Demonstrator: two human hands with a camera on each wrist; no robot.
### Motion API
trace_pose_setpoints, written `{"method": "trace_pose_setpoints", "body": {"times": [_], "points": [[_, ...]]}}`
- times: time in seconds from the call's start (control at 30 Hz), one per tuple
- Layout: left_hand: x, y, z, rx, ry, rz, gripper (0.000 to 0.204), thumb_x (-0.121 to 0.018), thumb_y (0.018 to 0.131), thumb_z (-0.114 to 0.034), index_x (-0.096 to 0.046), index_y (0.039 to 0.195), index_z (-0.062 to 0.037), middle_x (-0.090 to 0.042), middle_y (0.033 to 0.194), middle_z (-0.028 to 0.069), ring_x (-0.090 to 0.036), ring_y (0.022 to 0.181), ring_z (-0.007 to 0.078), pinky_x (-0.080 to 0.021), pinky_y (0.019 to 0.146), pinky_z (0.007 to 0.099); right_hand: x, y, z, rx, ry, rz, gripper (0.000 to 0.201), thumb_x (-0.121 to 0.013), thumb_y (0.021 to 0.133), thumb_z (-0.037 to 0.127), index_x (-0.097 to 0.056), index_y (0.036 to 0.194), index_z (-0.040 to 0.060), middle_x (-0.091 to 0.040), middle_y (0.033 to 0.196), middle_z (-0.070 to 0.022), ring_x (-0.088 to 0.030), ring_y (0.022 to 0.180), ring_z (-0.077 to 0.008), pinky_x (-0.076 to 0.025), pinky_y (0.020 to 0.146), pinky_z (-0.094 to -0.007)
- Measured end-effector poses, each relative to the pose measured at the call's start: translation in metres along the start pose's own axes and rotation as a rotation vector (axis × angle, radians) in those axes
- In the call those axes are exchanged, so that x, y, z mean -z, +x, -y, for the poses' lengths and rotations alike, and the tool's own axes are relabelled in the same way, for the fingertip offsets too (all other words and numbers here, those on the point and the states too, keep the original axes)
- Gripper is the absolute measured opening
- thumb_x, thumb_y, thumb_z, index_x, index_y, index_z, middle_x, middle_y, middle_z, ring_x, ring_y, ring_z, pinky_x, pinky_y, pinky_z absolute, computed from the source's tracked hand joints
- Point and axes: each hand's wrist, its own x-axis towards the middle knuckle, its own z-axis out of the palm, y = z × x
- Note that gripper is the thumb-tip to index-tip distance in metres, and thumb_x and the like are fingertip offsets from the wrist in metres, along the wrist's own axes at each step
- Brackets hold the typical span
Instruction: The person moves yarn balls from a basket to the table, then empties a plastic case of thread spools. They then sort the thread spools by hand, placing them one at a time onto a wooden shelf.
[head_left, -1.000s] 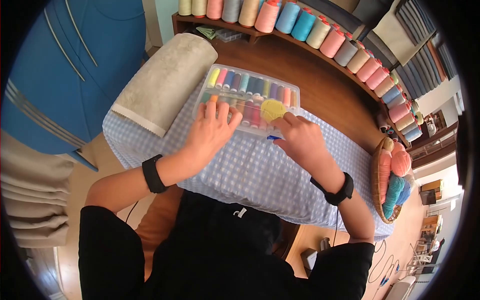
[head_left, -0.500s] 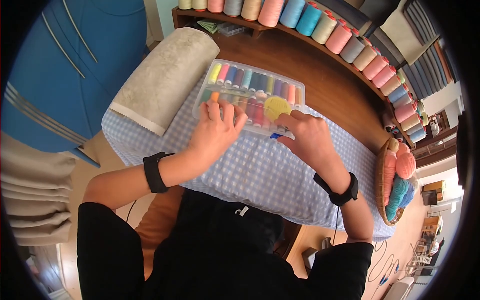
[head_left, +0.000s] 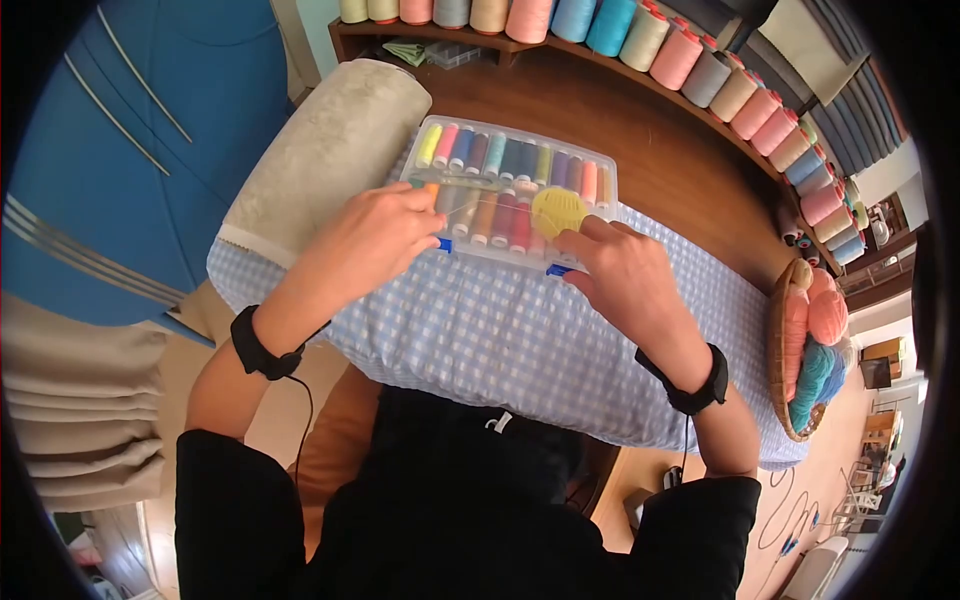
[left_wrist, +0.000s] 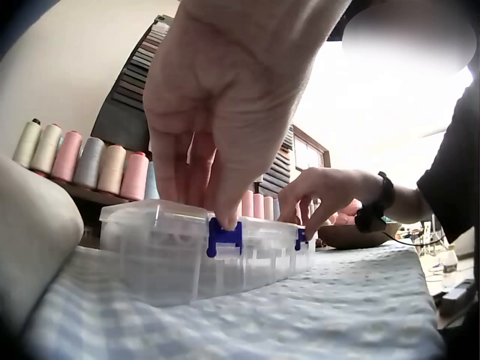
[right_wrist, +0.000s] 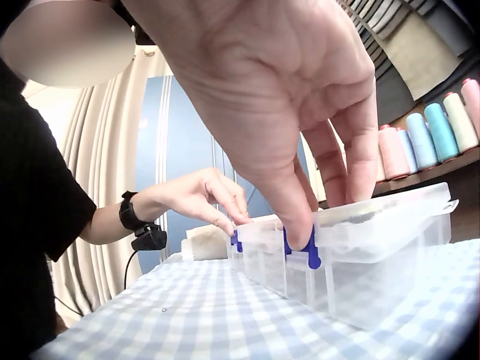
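A clear plastic thread box (head_left: 500, 257) lies flat on a blue-and-white checked cloth (head_left: 520, 340), its lid down over two rows of coloured thread spools and a yellow disc (head_left: 558, 212). At the front left corner is my left hand (head_left: 375, 240), fingers over the lid edge and thumb on a blue latch (left_wrist: 225, 238). My right hand (head_left: 630, 275) grips the front edge further right; its thumb presses the other blue latch (right_wrist: 304, 251) while the fingertips rest on the lid. The lid's front edge lies between thumb and fingers of each hand.
Left of the box lies a roll of beige fabric (head_left: 325, 150). Along the back, a curved wooden shelf carries several large thread cones (head_left: 605, 30). A wicker basket (head_left: 783, 360) of yarn balls stands at the right end. Blue doors (head_left: 130, 180) are at the far left.
My left hand has turned and its wrist has swung left, uncovering the left blue latch and more spools. The right hand stays at its latch. The head view has shifted slightly.
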Motion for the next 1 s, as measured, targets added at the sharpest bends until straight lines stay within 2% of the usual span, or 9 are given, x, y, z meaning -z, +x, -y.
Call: {"method": "trace_pose_setpoints", "body": {"times": [0.13, 0.33, 0.53, 0.63, 0.73, 0.8, 0.87, 0.93, 1.0], "points": [[0.004, 0.0, 0.0, 0.005, -0.017, -0.021, 0.02, -0.071, 0.071, -0.014, -0.063, 0.084, 0.0002, -0.057, 0.081, 0.0073, -0.058, 0.079, 0.0243, -0.048, 0.067, 0.0344, 0.001, -0.003, -0.002, 0.007, 0.006, -0.039, 0.026, -0.072, 0.064, 0.008, -0.063, 0.089, 0.0099, -0.057, 0.077, -0.007, -0.062, 0.073, -0.0245, -0.051, 0.061, -0.0343], [-0.011, 0.015, -0.015, 0.051, 0.235, -0.067, 0.04, -0.077, 0.063, -0.029, -0.054, 0.088, -0.0067, -0.056, 0.084, 0.005, -0.059, 0.08, 0.0228, -0.047, 0.063, 0.0335, 0.018, -0.034, -0.018, -0.022, 0.385, -0.033, 0.036, -0.072, 0.071, 0.011, -0.061, 0.105, 0.0096, -0.057, 0.109, -0.0119, -0.06, 0.09, -0.0327, -0.051, 0.075, -0.0374], [-0.026, 0.053, -0.003, 0.091, 0.278, -0.023, 0.042, -0.076, 0.064, -0.033, -0.055, 0.089, -0.0056, -0.059, 0.087, 0.0087, -0.06, 0.083, 0.0269, -0.049, 0.067, 0.0372, 0.005, -0.108, -0.076, -0.449, -0.018, -0.044, 0.053, -0.069, 0.077, 0.028, -0.048, 0.122, 0.0113, -0.048, 0.122, -0.0191, -0.054, 0.103, -0.0387, -0.051, 0.079, -0.0426], [-0.035, 0.082, 0.013, 0.128, 0.318, -0.061, 0.04, -0.075, 0.066, -0.032, -0.055, 0.087, -0.0045, -0.06, 0.087, 0.0111, -0.06, 0.084, 0.0296, -0.049, 0.069, 0.0388, 0.004, -0.152, -0.102, -0.815, -0.166, 0.106, 0.064, -0.062, 0.079, 0.048, -0.043, 0.128, 0.0117, -0.042, 0.13, -0.0264, -0.052, 0.106, -0.0448, -0.049, 0.083, -0.0466], [-0.044, 0.112, 0.031, 0.187, 0.432, -0.058, 0.038, -0.073, 0.071, -0.032, -0.058, 0.09, -0.0022, -0.061, 0.092, 0.0134, -0.061, 0.089, 0.0293, -0.051, 0.07, 0.0387, 0.006, -0.191, -0.114, -0.987, -0.126, 0.184, 0.065, -0.061, 0.08, 0.047, -0.041, 0.13, 0.0114, -0.041, 0.131, -0.0253, -0.053, 0.103, -0.0459, -0.049, 0.08, -0.047], [-0.06, 0.128, 0.053, 0.231, 0.437, -0.067, 0.04, -0.072, 0.072, -0.03, -0.057, 0.096, -0.0015, -0.059, 0.097, 0.0157, -0.059, 0.092, 0.0313, -0.05, 0.073, 0.0395, 0.017, -0.216, -0.101, -0.949, -0.132, 0.059, 0.055, -0.06, 0.08, 0.046, -0.052, 0.118, 0.0074, -0.054, 0.116, -0.0249, -0.058, 0.093, -0.0437, -0.049, 0.076, -0.0468], [-0.064, 0.139, 0.068, 0.28, 0.435, -0.079, 0.042, -0.072, 0.073, -0.029, -0.057, 0.101, -0.0008, -0.057, 0.103, 0.0181, -0.058, 0.096, 0.0333, -0.05, 0.077, 0.0402, 0.039, -0.239, -0.088, -1.05, 0.086, 0.143, 0.043, -0.06, 0.081, 0.043, -0.062, 0.096, 0.0029, -0.062, 0.093, -0.0232, -0.06, 0.083, -0.0407, -0.048, 0.073, -0.0466], [-0.073, 0.134, 0.066, 0.178, 0.552, -0.2, 0.052, -0.07, 0.075, -0.026, -0.052, 0.116, -0.0001, -0.051, 0.116, 0.0225, -0.053, 0.104, 0.0375, -0.046, 0.086, 0.0418, 0.045, -0.291, -0.09, -1.066, -0.074, 0.277, 0.03, -0.061, 0.082, 0.03, -0.062, 0.077, -0.0001, -0.062, 0.076, -0.0185, -0.059, 0.08, -0.0365, -0.046, 0.069, -0.0444], [-0.067, 0.124, 0.024, 0.115, 0.421, -0.024, 0.065, -0.07, 0.076, -0.028, -0.043, 0.128, 0.0, -0.042, 0.127, 0.0257, -0.045, 0.116, 0.0392, -0.04, 0.094, 0.0438, 0.06, -0.344, -0.096, -1.41, -0.174, 0.242, 0.027, -0.059, 0.081, 0.026, -0.063, 0.076, -0.0001, -0.063, 0.082, -0.0198, -0.059, 0.08, -0.0372, -0.046, 0.07, -0.0438]]}}
